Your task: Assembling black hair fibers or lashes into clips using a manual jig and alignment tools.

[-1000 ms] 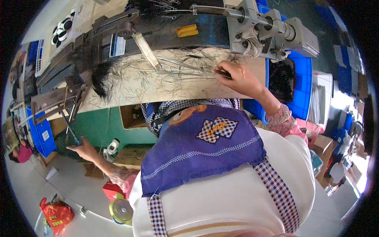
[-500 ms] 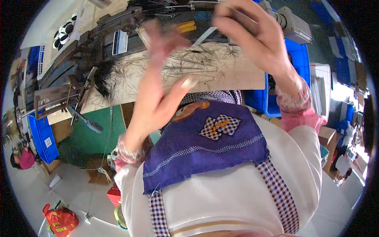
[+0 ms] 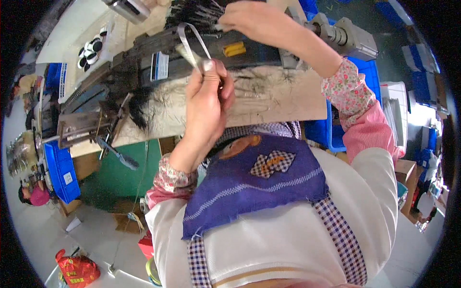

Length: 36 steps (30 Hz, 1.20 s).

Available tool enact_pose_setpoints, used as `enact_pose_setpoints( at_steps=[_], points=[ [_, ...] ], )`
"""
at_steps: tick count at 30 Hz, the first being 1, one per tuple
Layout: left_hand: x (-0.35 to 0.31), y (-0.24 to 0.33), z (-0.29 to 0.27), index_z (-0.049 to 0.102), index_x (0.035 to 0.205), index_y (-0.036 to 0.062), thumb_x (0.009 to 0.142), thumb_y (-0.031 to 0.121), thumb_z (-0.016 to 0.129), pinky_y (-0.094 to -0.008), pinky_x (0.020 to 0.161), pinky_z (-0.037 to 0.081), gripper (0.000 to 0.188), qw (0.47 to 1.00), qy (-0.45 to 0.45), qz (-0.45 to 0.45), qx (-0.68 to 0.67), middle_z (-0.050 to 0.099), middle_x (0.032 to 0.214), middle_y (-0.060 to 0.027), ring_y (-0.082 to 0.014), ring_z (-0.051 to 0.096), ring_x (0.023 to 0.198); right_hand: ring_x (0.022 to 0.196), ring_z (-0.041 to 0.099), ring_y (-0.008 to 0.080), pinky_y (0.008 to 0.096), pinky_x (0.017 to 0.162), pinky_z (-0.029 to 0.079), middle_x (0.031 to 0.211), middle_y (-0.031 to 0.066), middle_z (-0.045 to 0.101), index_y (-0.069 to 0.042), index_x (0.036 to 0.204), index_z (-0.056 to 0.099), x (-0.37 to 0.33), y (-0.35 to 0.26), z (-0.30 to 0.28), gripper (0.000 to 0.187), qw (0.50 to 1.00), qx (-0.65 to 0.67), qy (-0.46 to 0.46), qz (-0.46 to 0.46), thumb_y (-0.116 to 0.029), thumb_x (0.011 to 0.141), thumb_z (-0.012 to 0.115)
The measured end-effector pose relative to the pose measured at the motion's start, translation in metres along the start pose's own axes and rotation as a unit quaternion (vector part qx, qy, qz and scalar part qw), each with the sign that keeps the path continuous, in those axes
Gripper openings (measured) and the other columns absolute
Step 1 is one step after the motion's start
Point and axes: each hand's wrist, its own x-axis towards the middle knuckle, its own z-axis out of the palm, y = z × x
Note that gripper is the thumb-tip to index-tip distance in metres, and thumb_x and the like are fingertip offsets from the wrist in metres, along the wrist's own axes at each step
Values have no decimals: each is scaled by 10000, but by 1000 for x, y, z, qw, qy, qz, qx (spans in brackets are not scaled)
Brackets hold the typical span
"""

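My left hand (image 3: 206,103) is closed, upright above the bench's near edge, with thumb and fingers wrapped round a U-shaped metal strip (image 3: 194,32) whose bend points away from me. Beside the strip, a pale, blurred piece also shows at my fingertips; its kind is unclear. Farther off, my right hand (image 3: 257,20) reaches across to a heap of dark fibres and thin metal pieces (image 3: 189,13). Its fingers are drawn together at the heap's edge, and what they pinch, if anything, cannot be made out.
Loose dark fibres and thin wires litter the wooden bench (image 3: 293,103). A yellow block (image 3: 234,49) and a white-blue card (image 3: 159,66) lie on the dark fixture. Round black-and-white pieces (image 3: 90,54) sit at the left; a motor (image 3: 357,39) and a blue bin (image 3: 317,134) at the right.
My left hand, open and blurred before, has closed round the metal strip. My right hand has moved away from me and leftward to the dark heap, its fingers drawing together.
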Motion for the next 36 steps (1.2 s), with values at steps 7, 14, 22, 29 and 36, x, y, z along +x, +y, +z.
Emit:
enact_pose_setpoints(
  at_steps=[7,14,22,29,36],
  points=[
    [0,83,-58,490,891,46,956,134,466,-186,310,200,112,857,-137,-32,-496,433,777,-34,-19,261,405,818,595,203,308,708,505,851,50,553,-22,947,576,3,-8,15,165,998,-54,-3,-19,-29,784,601],
    [-47,39,-116,664,941,-9,931,168,513,-216,376,227,233,988,16,142,66,389,508,47,-41,292,410,827,610,320,410,726,500,812,136,578,-21,888,603,4,-6,-1,116,990,76,50,107,-116,823,598],
    [92,4,-21,725,881,24,838,245,629,-263,522,399,244,871,-144,13,469,569,572,-65,-63,490,564,849,611,367,446,728,478,894,200,620,0,926,624,57,57,12,302,986,69,-80,127,-278,811,647],
    [103,31,-30,684,731,39,793,170,603,-381,574,504,166,621,-58,301,721,654,683,-97,-254,632,610,806,591,323,428,708,471,764,118,556,-28,776,572,9,10,-1,193,984,163,-65,20,-207,765,646],
    [87,69,-57,688,911,100,740,100,617,-318,634,489,185,372,-9,528,763,590,819,15,-180,568,686,826,631,307,397,740,502,864,114,667,-56,928,664,35,-1,22,188,956,284,61,30,-196,808,627]
  ],
)
